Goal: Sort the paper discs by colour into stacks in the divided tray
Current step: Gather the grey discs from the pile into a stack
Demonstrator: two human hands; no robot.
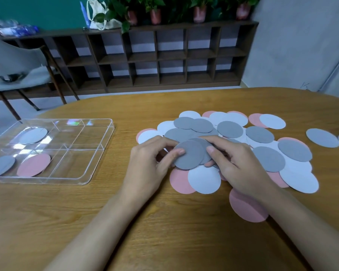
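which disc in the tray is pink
The pink disc in the clear tray, near-middle compartment; the other two discs there are grey or pale.

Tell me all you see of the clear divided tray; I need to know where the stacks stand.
The clear divided tray looks like transparent plastic, rectangular with rounded corners, lying flat on the wooden table left of both hands. Thin walls split it into compartments. Three hold discs: a white disc, a grey disc, a pink disc.
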